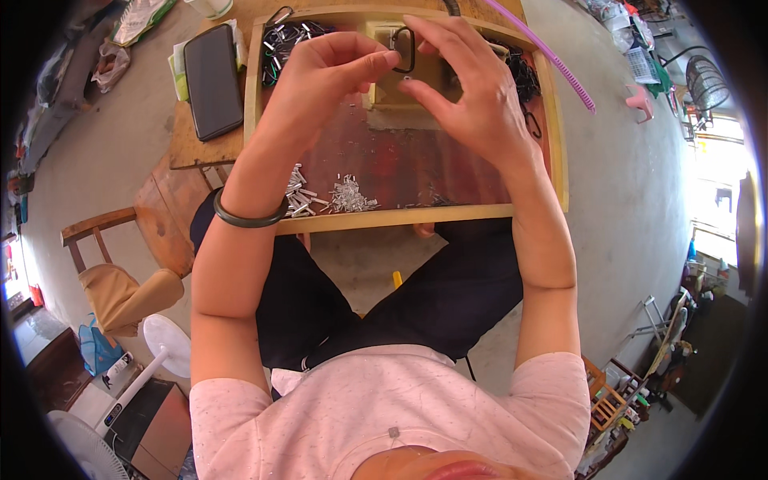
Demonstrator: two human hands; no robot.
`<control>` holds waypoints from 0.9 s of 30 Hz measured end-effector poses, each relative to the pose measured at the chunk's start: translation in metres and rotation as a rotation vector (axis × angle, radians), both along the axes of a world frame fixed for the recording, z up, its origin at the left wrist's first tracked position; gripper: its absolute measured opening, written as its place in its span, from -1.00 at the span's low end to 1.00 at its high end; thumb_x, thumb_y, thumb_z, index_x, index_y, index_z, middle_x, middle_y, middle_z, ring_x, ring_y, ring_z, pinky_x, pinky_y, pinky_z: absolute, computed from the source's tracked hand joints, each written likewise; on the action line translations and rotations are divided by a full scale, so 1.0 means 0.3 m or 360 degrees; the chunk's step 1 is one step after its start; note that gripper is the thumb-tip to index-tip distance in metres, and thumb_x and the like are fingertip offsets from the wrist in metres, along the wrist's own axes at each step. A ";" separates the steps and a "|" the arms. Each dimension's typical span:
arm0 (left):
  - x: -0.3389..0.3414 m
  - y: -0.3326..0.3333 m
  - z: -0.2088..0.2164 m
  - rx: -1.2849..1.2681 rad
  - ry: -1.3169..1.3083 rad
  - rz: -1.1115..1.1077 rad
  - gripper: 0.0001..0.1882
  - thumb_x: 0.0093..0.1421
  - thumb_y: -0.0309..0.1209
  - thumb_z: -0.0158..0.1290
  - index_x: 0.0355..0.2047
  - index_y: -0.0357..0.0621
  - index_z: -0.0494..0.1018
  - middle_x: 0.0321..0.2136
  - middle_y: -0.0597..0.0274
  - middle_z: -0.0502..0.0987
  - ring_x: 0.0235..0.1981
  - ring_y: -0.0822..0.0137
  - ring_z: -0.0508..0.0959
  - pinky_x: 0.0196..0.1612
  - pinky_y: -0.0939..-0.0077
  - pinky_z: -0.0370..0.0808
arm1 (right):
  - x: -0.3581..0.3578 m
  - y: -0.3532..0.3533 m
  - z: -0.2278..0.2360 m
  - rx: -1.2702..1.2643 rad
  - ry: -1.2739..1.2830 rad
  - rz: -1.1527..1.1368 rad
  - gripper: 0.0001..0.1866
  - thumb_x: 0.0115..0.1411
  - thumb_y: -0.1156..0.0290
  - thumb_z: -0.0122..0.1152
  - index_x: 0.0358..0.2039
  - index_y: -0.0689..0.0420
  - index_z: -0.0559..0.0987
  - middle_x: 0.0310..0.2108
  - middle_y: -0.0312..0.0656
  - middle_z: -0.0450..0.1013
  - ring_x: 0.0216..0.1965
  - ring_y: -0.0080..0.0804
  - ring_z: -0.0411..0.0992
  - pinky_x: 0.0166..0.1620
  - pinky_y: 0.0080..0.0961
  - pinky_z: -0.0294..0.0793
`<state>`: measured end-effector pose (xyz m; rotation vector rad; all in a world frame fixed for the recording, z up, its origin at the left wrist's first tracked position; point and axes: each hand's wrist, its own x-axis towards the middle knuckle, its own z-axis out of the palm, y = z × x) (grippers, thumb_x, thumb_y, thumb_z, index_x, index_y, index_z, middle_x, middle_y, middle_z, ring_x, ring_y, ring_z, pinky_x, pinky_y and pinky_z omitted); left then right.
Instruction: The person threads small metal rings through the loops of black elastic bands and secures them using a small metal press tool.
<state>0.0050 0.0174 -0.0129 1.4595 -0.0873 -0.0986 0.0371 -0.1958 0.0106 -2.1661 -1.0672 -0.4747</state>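
Note:
Above the far part of a wood-rimmed tray (pixel 416 216), my left hand (pixel 340 68) pinches a black carabiner (pixel 413 52) between thumb and fingertips. My right hand (pixel 480 96) is curved around the carabiner's right side, its thumb and fingers spread apart. A tiny shiny speck shows at the right thumb's tip; what it is I cannot make out. Small silver pins (pixel 300 196) and a heap of shorter silver pieces (pixel 350 195) lie along the tray's near edge. Behind my left hand is a pile of dark carabiner parts (pixel 280 50). More black carabiners (pixel 524 80) lie at the tray's right.
A yellowish block-like fixture (pixel 384 94) stands in the tray, partly behind my hands. Left of the tray, a black phone (pixel 214 82) rests on the wooden table. A pink-purple strip (pixel 552 60) crosses the far right corner. A wooden chair (pixel 160 212) stands at left.

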 end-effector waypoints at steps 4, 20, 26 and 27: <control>0.023 0.010 0.012 0.0190 -0.0117 0.0008 -0.79 0.30 -0.23 0.28 -0.28 -0.11 0.64 -0.48 0.56 0.52 -0.44 0.72 0.43 -0.37 0.77 0.26 | 0.041 0.027 0.004 0.0081 -0.0327 0.0005 -0.53 0.08 0.43 0.45 0.03 0.12 0.57 -0.04 -0.15 0.52 -0.05 -0.09 0.52 -0.02 -0.25 0.54; 0.123 -0.027 -0.088 0.0437 -0.0166 0.0309 -0.66 0.15 -0.19 0.42 -0.37 -0.14 0.53 -0.50 0.48 0.50 -0.47 0.66 0.44 -0.45 0.72 0.31 | 0.086 0.043 -0.037 -0.0187 -0.0216 -0.0340 -0.41 -0.04 0.40 0.49 0.08 0.04 0.58 0.36 0.14 0.18 0.36 0.22 0.19 0.34 0.04 0.26; 0.113 -0.025 -0.074 0.0583 -0.0046 0.0356 -0.63 0.17 -0.11 0.40 -0.35 -0.13 0.54 -0.54 0.47 0.49 -0.56 0.70 0.39 -0.58 0.74 0.20 | 0.087 0.042 -0.041 -0.0187 -0.0206 -0.0331 -0.43 -0.04 0.39 0.49 0.06 0.04 0.60 0.36 0.15 0.17 0.37 0.22 0.17 0.33 0.03 0.26; 0.114 -0.027 -0.078 0.0584 -0.0043 0.0357 -0.63 0.17 -0.11 0.40 -0.35 -0.13 0.54 -0.54 0.47 0.49 -0.56 0.70 0.39 -0.58 0.74 0.20 | 0.090 0.043 -0.044 -0.0185 -0.0203 -0.0330 -0.43 -0.04 0.39 0.49 0.06 0.04 0.60 0.36 0.15 0.17 0.37 0.22 0.17 0.33 0.03 0.26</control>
